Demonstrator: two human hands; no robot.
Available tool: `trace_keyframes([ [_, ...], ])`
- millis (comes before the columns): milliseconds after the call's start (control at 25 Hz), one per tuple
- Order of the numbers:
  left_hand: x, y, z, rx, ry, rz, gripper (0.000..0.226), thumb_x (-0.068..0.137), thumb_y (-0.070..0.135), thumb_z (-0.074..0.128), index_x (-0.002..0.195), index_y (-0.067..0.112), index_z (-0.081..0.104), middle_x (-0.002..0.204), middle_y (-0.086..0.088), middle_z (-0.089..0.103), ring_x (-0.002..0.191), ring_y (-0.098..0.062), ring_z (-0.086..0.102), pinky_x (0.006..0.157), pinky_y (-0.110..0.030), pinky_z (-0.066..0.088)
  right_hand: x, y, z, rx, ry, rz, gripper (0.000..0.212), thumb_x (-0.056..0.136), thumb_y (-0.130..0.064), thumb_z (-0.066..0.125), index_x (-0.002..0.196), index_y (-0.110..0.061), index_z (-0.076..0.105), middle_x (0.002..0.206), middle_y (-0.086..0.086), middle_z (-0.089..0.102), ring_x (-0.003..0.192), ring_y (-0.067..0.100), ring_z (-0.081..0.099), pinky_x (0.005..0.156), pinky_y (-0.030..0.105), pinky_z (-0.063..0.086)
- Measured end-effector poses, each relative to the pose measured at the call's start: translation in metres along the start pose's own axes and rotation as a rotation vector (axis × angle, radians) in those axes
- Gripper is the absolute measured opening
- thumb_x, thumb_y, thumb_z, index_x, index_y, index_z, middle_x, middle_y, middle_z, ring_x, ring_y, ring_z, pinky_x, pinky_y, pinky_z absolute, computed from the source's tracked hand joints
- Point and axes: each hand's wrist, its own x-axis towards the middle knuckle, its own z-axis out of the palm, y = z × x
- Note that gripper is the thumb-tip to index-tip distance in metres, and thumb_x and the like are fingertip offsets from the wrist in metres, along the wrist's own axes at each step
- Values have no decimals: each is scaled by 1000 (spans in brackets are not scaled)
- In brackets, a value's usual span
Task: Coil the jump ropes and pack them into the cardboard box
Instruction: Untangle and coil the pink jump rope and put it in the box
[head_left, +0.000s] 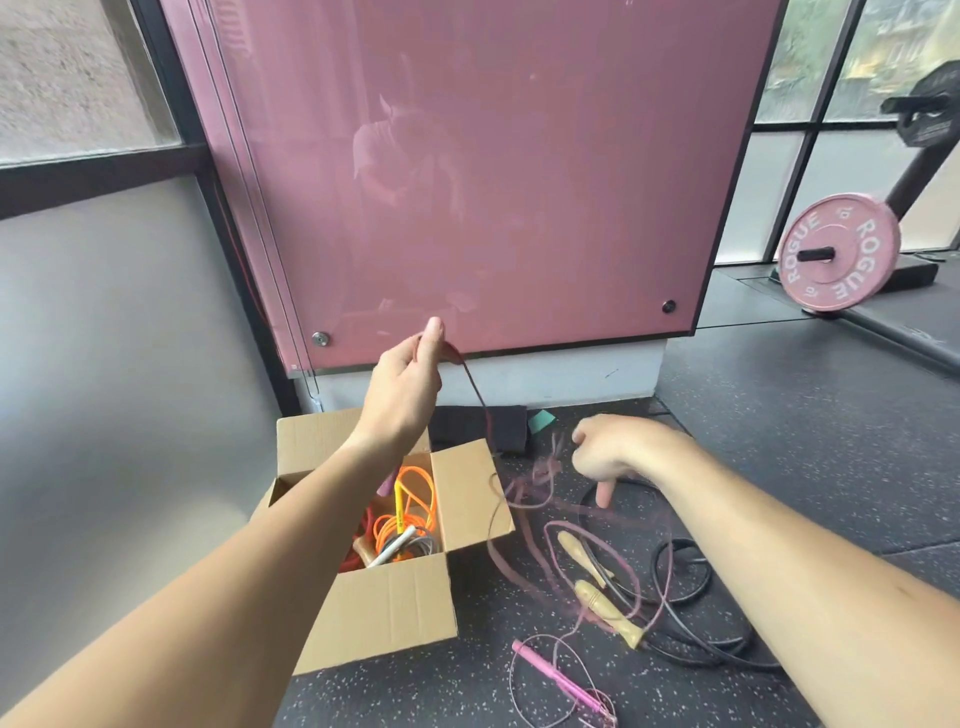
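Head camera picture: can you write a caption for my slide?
Left hand lifts a dark rope above the cardboard box.

We see a dark speckled rubber floor (779, 467) carrying an open cardboard box (395, 608), loose dark-red rope (524, 551), a black rope (685, 582), two wooden handles (608, 608), a pink-handled rope (556, 675), a black pad (483, 428) by the wall and a pink weight plate (836, 254) farther right.

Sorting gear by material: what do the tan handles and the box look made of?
The tan handles look like turned wood with a light, smooth finish, probably varnished. The box is plain brown corrugated cardboard, matte, with creased flaps.
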Motion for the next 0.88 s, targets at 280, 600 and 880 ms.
trace_keyframes([
  [280, -15, 4, 11, 5, -337, 40, 30, 104, 35, 54, 80, 21, 66, 60, 4, 49, 50, -6, 39, 50, -20, 31, -42, -50, -9, 838, 186, -635, 29, 94, -19, 48, 115, -28, 65, 96, -1, 75, 97, 23, 71, 92, 40, 53],
  [600, -17, 10, 1, -53, -297, 227, 16, 98, 13, 66, 98, -2, 62, 59, 15, 50, 55, -5, 39, 53, -16, 34, -41, -27, -17, 862, 264, -817, 25, 103, -25, 57, 120, -14, 73, 49, -22, 50, 46, -2, 42, 52, 13, 32],
  [880, -4, 22, -5, -628, -270, -164, 29, 100, 33, 55, 77, 16, 51, 63, 1, 40, 50, -11, 27, 50, -27, 15, -10, -26, -4, 916, 544, -612, 52, 102, -58, 40, 70, -21, 57, 56, 1, 31, 47, 14, 29, 55, 31, 25],
])
